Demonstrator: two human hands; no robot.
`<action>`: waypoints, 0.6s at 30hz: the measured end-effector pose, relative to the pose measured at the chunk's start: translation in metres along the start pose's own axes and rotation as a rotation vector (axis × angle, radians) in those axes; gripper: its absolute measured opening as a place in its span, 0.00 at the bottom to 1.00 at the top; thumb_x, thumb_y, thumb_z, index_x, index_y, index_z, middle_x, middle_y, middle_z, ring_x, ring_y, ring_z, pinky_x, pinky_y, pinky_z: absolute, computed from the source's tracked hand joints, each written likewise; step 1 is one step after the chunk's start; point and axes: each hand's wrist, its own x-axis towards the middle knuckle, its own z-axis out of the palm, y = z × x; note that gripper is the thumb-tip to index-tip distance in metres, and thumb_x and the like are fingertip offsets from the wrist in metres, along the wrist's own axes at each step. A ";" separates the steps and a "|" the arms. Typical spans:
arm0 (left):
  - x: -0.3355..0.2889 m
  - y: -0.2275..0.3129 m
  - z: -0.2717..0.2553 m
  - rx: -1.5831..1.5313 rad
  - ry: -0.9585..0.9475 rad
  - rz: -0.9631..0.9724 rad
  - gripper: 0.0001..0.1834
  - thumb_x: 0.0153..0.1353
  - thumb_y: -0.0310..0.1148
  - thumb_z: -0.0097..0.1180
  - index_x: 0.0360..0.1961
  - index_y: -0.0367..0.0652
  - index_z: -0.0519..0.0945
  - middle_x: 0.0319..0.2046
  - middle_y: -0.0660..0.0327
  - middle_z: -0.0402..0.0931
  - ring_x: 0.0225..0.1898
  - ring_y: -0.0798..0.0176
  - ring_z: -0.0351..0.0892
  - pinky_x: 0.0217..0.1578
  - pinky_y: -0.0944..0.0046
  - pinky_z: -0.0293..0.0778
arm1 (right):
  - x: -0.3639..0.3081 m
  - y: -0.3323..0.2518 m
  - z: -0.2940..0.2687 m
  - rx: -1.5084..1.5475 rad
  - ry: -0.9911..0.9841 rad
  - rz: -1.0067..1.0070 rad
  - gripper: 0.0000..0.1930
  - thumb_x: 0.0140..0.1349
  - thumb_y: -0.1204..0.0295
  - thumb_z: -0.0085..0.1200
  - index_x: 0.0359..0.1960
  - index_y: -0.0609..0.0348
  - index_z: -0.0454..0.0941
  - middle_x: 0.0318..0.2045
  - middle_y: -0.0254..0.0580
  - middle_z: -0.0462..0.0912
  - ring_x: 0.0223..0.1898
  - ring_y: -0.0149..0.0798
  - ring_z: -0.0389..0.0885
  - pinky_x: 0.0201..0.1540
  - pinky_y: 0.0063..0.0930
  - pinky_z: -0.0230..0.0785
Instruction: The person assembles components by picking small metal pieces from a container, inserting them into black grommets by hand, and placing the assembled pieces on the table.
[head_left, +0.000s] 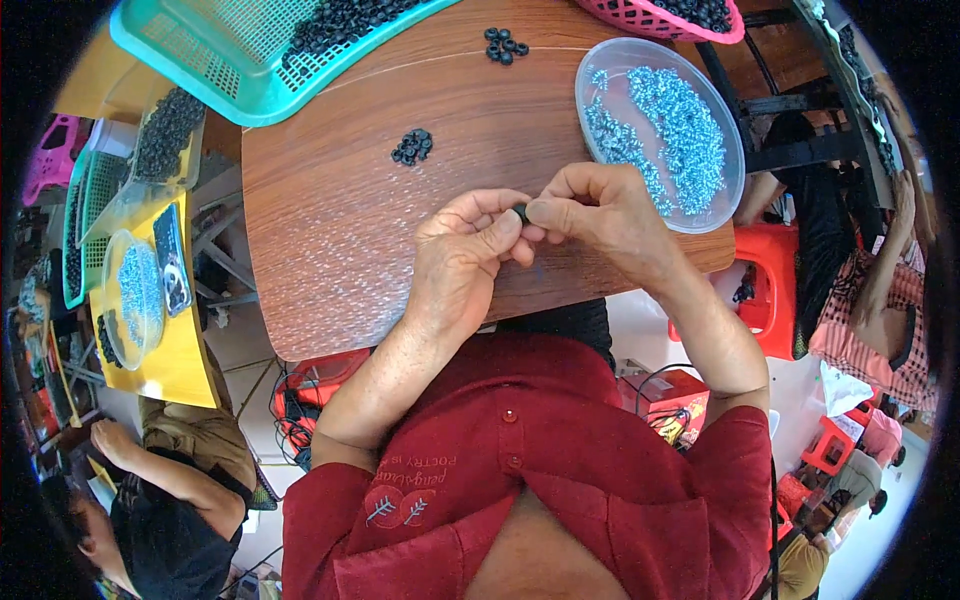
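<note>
Over the near part of the brown wooden table [320, 220] my two hands meet. Between the thumb and fingers of my left hand [460, 250] is a small black round piece [520, 212], mostly covered. My right hand [610, 215] pinches at the same spot, its thumb and fingertips touching the piece; whether it also holds a small part is hidden. Beyond my left hand lies a little heap of black rings [411, 147]. Close to my right hand stands a clear round tub [737, 165] with many small shiny blue-silver pieces [690, 130].
A second group of black rings [505, 46] lies at the far side. A teal basket [262, 108] and a pink basket [640, 18] hold black pieces. At left, a yellow table [180, 350] carries another tub [138, 290] and a phone [171, 260]. Co-workers sit on both sides; a red stool [770, 285] stands right.
</note>
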 end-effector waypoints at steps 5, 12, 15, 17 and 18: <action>-0.001 0.002 -0.001 0.117 0.015 0.089 0.10 0.60 0.22 0.52 0.43 0.30 0.75 0.32 0.54 0.79 0.29 0.67 0.77 0.32 0.72 0.74 | 0.003 -0.004 0.010 -0.072 0.057 -0.026 0.10 0.54 0.71 0.59 0.24 0.67 0.78 0.22 0.39 0.81 0.24 0.27 0.76 0.28 0.21 0.68; -0.003 0.017 -0.014 0.144 0.027 0.040 0.11 0.60 0.21 0.53 0.43 0.30 0.76 0.31 0.52 0.79 0.27 0.67 0.77 0.32 0.72 0.74 | 0.013 -0.016 0.015 -0.277 0.063 -0.159 0.10 0.52 0.70 0.57 0.24 0.68 0.79 0.21 0.45 0.81 0.25 0.35 0.77 0.30 0.29 0.68; -0.003 0.025 -0.020 0.142 0.043 0.027 0.10 0.60 0.22 0.53 0.42 0.30 0.76 0.31 0.52 0.79 0.26 0.67 0.77 0.31 0.72 0.74 | 0.033 -0.014 0.006 -0.250 0.121 -0.240 0.08 0.52 0.72 0.57 0.25 0.67 0.79 0.22 0.45 0.81 0.25 0.34 0.77 0.31 0.27 0.68; -0.001 0.024 -0.025 0.152 0.055 0.023 0.09 0.59 0.23 0.54 0.41 0.31 0.76 0.31 0.52 0.79 0.26 0.68 0.77 0.30 0.72 0.74 | 0.057 -0.015 -0.008 -0.271 0.207 -0.327 0.07 0.52 0.73 0.57 0.26 0.67 0.80 0.23 0.45 0.81 0.24 0.34 0.77 0.32 0.27 0.68; -0.002 0.024 -0.027 0.163 0.073 0.015 0.09 0.59 0.23 0.54 0.41 0.31 0.77 0.30 0.52 0.79 0.26 0.68 0.77 0.30 0.72 0.73 | 0.070 -0.015 -0.015 -0.313 0.272 -0.349 0.06 0.52 0.73 0.57 0.27 0.65 0.80 0.24 0.45 0.82 0.26 0.36 0.78 0.33 0.28 0.69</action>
